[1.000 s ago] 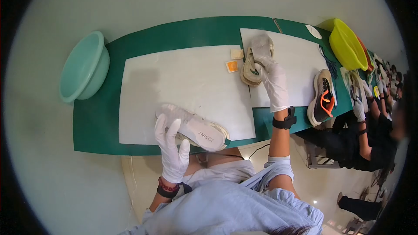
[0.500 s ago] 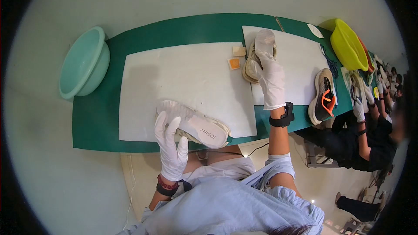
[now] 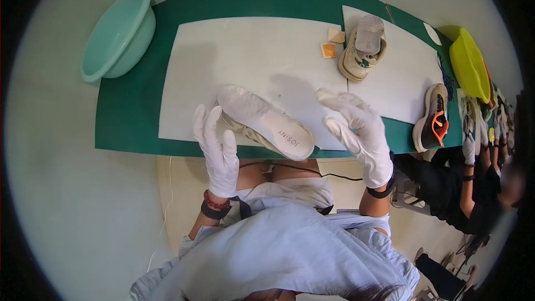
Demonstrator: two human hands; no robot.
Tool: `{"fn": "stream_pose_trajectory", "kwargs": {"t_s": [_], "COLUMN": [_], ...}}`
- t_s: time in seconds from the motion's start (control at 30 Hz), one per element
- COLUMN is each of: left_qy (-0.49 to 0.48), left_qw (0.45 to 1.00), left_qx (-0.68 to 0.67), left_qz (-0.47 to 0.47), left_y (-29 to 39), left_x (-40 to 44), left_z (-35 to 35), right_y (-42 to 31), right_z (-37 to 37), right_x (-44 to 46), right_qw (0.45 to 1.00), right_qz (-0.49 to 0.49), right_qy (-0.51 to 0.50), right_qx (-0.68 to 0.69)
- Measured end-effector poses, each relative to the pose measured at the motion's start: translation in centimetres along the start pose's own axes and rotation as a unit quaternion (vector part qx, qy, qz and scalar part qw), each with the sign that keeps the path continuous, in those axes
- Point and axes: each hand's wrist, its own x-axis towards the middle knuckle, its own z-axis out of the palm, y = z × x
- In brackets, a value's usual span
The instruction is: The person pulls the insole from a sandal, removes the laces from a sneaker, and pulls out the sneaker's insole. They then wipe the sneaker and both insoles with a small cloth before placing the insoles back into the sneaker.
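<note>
Both hands wear white gloves. My left hand point(image 3: 216, 153) is open beside the left end of a pale insole point(image 3: 264, 117) marked "JOSINY", which lies on top of a cream shoe point(image 3: 248, 132) near the table's front edge. To the right of that shoe, my right hand point(image 3: 359, 136) is open with nothing in it, fingers spread above the front of the white sheets. A beige shoe point(image 3: 352, 61) stands farther back, with a greyish insole point(image 3: 370, 34) resting over its opening.
A light green basin point(image 3: 120, 39) sits at the far left. Two small squares, one orange point(image 3: 329, 51) and one cream point(image 3: 336, 35), lie by the beige shoe. At the right are a dark and orange sneaker point(image 3: 432, 120), a yellow basin point(image 3: 469, 67) and a co-worker point(image 3: 446, 189).
My right hand has let go at the beige shoe and moved back toward me, near the cream shoe. The grey insole stays on the beige shoe. The whole view has shifted.
</note>
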Motion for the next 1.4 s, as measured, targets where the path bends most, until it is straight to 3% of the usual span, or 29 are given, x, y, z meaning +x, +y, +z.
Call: {"fn": "stream_pose_trajectory", "kwargs": {"t_s": [0.1, 0.17, 0.33, 0.47, 0.53, 0.63, 0.73, 0.77, 0.83, 0.93, 1.07, 1.17, 1.23, 1.27, 1.33, 1.4], "left_qy": [0.002, 0.002, -0.028, -0.071, -0.078, -0.073, -0.063, -0.06, -0.075, -0.087, -0.084, -0.104, -0.084, -0.072, -0.103, -0.106], "left_qw": [0.999, 0.99, 0.893, 0.816, 0.814, 0.816, 0.794, 0.782, 0.832, 0.841, 0.811, 0.84, 0.785, 0.755, 0.832, 0.855], "left_qx": [0.042, -0.098, -0.343, -0.446, -0.445, -0.437, -0.459, -0.471, -0.448, -0.454, -0.452, -0.415, -0.469, -0.494, -0.422, -0.386], "left_qz": [-0.007, -0.103, -0.29, -0.36, -0.366, -0.372, -0.393, -0.403, -0.319, -0.28, -0.362, -0.334, -0.396, -0.426, -0.345, -0.33], "left_y": [0.4, 1.6, 3.5, 3.9, 4.1, 4.4, 5.1, 5.2, 4.4, 4.4, 5.0, 4.6, 5.9, 6.3, 4.4, 3.6], "left_x": [-2.0, -4.0, -6.9, -6.1, -5.3, -5.1, -4.8, -4.7, -5.8, -6.1, -5.0, -5.0, -4.4, -4.1, -5.5, -6.0], "left_z": [0.0, 0.6, 1.7, 1.2, 1.3, 2.1, 2.5, 2.6, 3.3, 3.1, 3.0, 3.1, 2.7, 2.5, 3.1, 3.7], "right_y": [-0.5, -0.7, 1.7, 2.3, 1.2, 1.3, 1.4, 1.1, -0.1, -0.6, -1.0, -0.2, 1.2, 1.3, 0.9, 0.4], "right_z": [0.9, 1.4, 5.7, 5.8, 5.3, 5.9, 6.3, 6.2, 5.5, 4.8, 4.6, 4.4, 4.6, 5.2, 6.2, 5.8], "right_x": [0.9, 2.0, 3.5, 3.6, 3.3, 2.9, 2.9, 3.2, 3.9, 4.3, 4.8, 5.6, 5.9, 5.8, 4.8, 4.8], "right_qw": [0.993, 0.982, 0.94, 0.891, 0.852, 0.886, 0.863, 0.889, 0.932, 0.964, 0.96, 0.925, 0.898, 0.896, 0.884, 0.931], "right_qz": [0.009, 0.045, 0.116, 0.15, 0.142, 0.125, 0.199, 0.176, 0.128, 0.058, 0.094, 0.172, 0.205, 0.193, 0.169, 0.108], "right_qy": [-0.069, -0.116, -0.211, -0.298, -0.297, -0.264, -0.271, -0.266, -0.253, -0.232, -0.221, -0.267, -0.348, -0.332, -0.299, -0.269], "right_qx": [0.099, 0.144, 0.243, 0.306, 0.406, 0.359, 0.378, 0.328, 0.226, 0.115, 0.142, 0.208, 0.174, 0.222, 0.317, 0.222]}}
